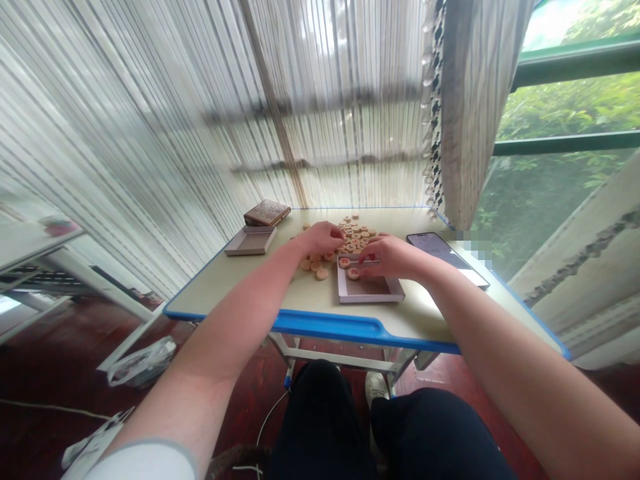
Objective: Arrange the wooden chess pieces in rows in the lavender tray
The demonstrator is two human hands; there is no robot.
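Observation:
Round wooden Chinese chess pieces lie in a loose heap on the table, some with red marks. My left hand reaches over the left side of the heap, fingers bent together among the pieces; whether one is between them is hidden. In a shallow open cardboard box, two pieces sit at the left end. My right hand is over this box, its thumb and fingers closed at the edge of the nearer red-marked Chinese chess piece. The other boxed piece lies just beyond it.
At the table's far left are a shallow box part and a brown patterned box. A phone lies on the right, near my right forearm. The table has a raised blue edge. Curtains hang behind it.

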